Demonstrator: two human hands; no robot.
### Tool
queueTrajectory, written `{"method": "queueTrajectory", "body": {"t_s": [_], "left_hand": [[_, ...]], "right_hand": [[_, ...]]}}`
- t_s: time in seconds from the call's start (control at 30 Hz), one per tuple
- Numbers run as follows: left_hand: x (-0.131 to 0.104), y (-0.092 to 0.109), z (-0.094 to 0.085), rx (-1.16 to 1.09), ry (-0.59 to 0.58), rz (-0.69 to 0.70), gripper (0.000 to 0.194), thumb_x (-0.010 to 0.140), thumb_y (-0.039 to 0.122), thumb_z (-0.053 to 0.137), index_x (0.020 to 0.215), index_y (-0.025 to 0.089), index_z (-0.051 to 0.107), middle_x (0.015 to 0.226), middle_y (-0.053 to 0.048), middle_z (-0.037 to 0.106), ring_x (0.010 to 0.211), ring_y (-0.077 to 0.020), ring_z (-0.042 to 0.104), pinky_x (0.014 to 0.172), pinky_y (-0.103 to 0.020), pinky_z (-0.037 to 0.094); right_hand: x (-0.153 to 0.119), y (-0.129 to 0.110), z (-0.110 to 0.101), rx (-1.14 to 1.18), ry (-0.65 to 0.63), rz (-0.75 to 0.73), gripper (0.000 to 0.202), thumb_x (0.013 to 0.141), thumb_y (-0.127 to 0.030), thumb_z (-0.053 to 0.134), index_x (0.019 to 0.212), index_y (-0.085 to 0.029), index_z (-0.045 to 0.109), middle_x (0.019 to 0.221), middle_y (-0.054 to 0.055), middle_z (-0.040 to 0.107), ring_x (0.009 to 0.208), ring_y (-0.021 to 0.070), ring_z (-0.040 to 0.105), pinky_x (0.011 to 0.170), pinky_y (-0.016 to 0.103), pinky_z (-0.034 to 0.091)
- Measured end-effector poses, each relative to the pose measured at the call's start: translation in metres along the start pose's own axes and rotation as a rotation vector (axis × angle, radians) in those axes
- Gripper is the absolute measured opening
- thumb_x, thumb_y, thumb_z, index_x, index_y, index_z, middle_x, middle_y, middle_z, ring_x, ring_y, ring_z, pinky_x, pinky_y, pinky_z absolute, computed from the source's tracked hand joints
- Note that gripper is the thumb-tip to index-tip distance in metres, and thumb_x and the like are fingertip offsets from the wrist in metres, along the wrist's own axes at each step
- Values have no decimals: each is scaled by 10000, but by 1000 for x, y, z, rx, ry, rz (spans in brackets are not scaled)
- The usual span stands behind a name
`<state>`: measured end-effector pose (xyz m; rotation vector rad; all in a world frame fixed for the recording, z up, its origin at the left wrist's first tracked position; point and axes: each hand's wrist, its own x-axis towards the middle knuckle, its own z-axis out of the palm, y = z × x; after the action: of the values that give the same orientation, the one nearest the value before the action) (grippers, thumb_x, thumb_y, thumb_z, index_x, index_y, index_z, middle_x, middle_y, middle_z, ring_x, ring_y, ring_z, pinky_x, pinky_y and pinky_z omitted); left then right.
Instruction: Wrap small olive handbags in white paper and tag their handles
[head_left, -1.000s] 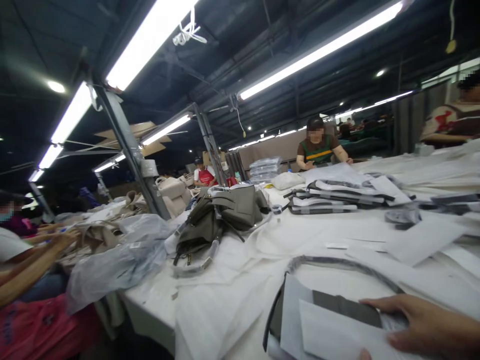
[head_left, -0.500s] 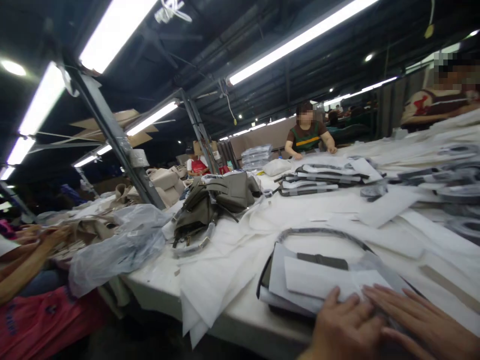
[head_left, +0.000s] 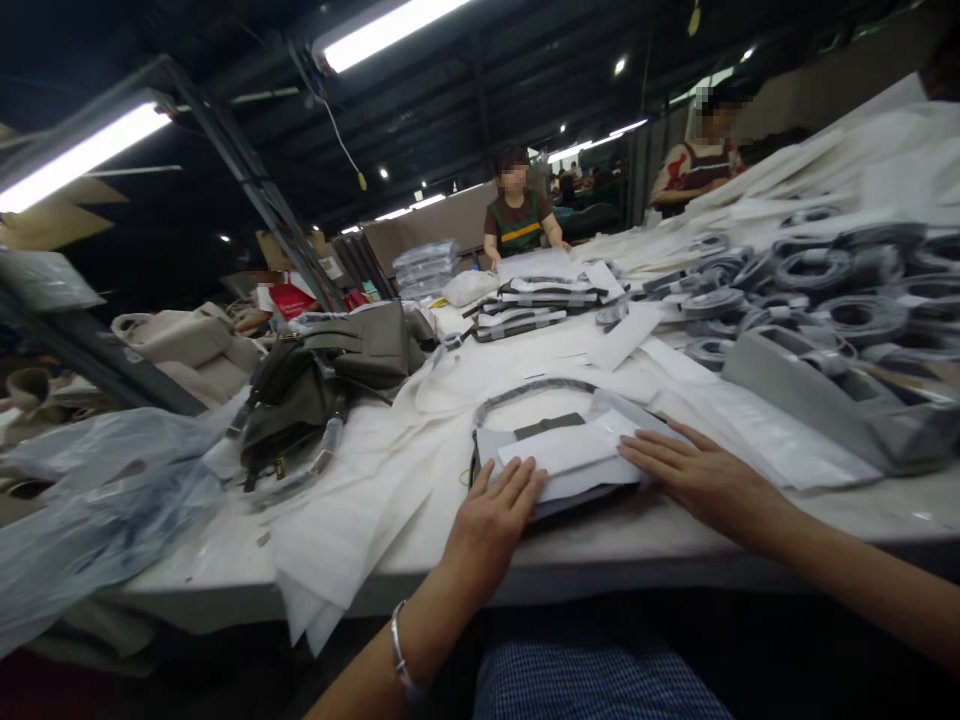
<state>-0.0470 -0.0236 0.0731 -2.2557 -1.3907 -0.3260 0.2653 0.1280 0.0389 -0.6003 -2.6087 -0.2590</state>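
Observation:
A dark bag (head_left: 551, 427) lies flat near the table's front edge, its wrapped handle (head_left: 525, 391) arched away from me. White paper sheets (head_left: 574, 450) cover most of it. My left hand (head_left: 491, 520) rests on the left side of the paper with its fingers stretched out. On the right side, my right hand (head_left: 697, 478) lies flat with spread fingers over the paper's edge. Neither hand is closed round anything. A silver bangle (head_left: 399, 645) circles my left wrist.
Olive bags (head_left: 367, 345) lie to the left beside clear plastic (head_left: 112, 490). Wrapped coiled straps (head_left: 855, 305) and a grey bag (head_left: 817, 395) are at right. Loose white sheets (head_left: 345, 530) overhang the front edge. Two people (head_left: 523, 222) work across the table.
The view has swung right and down, showing my forearms and the grey bag. My left hand has moved to the paper's left side, and my hands are now farther apart.

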Motion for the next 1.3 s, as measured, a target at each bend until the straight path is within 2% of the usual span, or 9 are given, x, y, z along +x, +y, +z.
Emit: {"method": "queueTrajectory", "body": {"t_s": [0.2,0.37,0.53,0.63,0.73,0.87,1.03,1.17,1.3], "left_hand": [[-12,7,24,-90,48,-81,469,956,52,437,1405,174,490,1380,-91,603,1305,-206,542,1110,-465,444],[-12,1,21,-217,38,-93,470,965,79,430,1414,209,487,1383,-74,603,1309,-184,536,1069,-386,493],[-11,0,18,-248,41,-72,463,973,108,432,1424,207,464,1401,-76,584,1302,-190,539,1072,-374,488],[-14,3,23,-176,19,-48,498,961,135,466,1455,169,415,1442,-109,540,1315,-238,519,1088,-437,466],[-16,5,29,-125,28,-42,521,952,132,464,1468,161,392,1450,-116,529,1312,-260,517,1087,-467,457],[-17,5,30,-148,28,-50,515,952,109,439,1463,162,396,1450,-116,526,1314,-251,510,1094,-449,446],[-16,6,24,-214,31,-66,540,951,165,492,1478,168,374,1450,-120,521,1323,-259,495,1101,-450,438],[-18,4,24,-241,47,-114,623,911,267,611,1481,182,374,1444,-113,525,1316,-276,496,1092,-424,447],[-24,3,31,-180,139,-218,729,882,303,669,1512,191,319,1439,-109,527,1299,-283,512,1070,-406,459]], "right_hand": [[13,-79,-26,324,80,236,301,965,-213,454,1129,-216,707,1140,104,732,1051,267,674,940,428,527],[22,-119,-11,998,-144,721,262,930,-428,518,1020,-207,627,922,64,737,832,241,711,774,370,565],[29,-133,-5,1410,16,921,352,804,-486,659,1006,-216,556,1116,73,671,1138,254,612,994,393,479],[28,-138,-6,1516,30,930,396,784,-473,688,1056,-213,563,1220,89,640,1238,258,557,1075,414,417],[26,-136,-9,1544,4,894,410,740,-434,743,1044,-211,581,1187,83,655,1240,259,559,1108,419,388],[23,-136,-21,1689,-27,1036,390,733,-398,771,1017,-188,607,1038,61,676,1104,238,625,1046,413,447],[33,-144,-28,2041,132,1207,431,650,-277,808,1009,-199,582,1002,53,671,1080,209,637,1066,375,413],[49,-155,-16,2012,316,1270,373,543,-127,737,845,-220,539,961,20,661,1154,217,591,1077,365,383],[63,-161,-7,1921,427,1151,287,551,-89,646,766,-221,510,1010,22,674,1220,231,558,1102,379,343]]}}
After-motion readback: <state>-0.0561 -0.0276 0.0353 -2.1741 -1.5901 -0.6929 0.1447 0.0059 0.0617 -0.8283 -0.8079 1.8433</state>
